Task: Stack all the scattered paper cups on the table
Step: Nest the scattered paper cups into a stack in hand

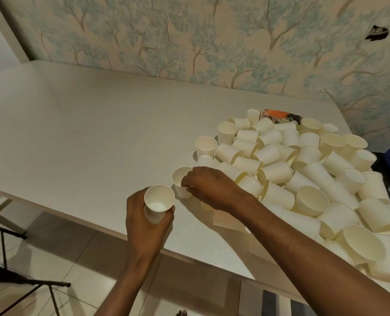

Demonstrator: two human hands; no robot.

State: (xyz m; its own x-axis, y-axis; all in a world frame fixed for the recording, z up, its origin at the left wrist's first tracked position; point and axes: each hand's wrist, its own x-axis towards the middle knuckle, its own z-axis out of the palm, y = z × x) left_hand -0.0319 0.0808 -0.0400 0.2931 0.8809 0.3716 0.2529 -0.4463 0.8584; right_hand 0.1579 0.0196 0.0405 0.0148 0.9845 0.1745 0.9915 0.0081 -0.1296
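Head: left hand [147, 221], right hand [211, 188] hold plain cups [158, 198].

One view only: head camera, wide-angle, above near edge of table [75, 133], facing forward and down toward far edge and wallpapered wall [189, 37]. Close in: left hand [144, 224], right hand [212, 188] at lower centre. Floor [52, 254] shows under near edge.
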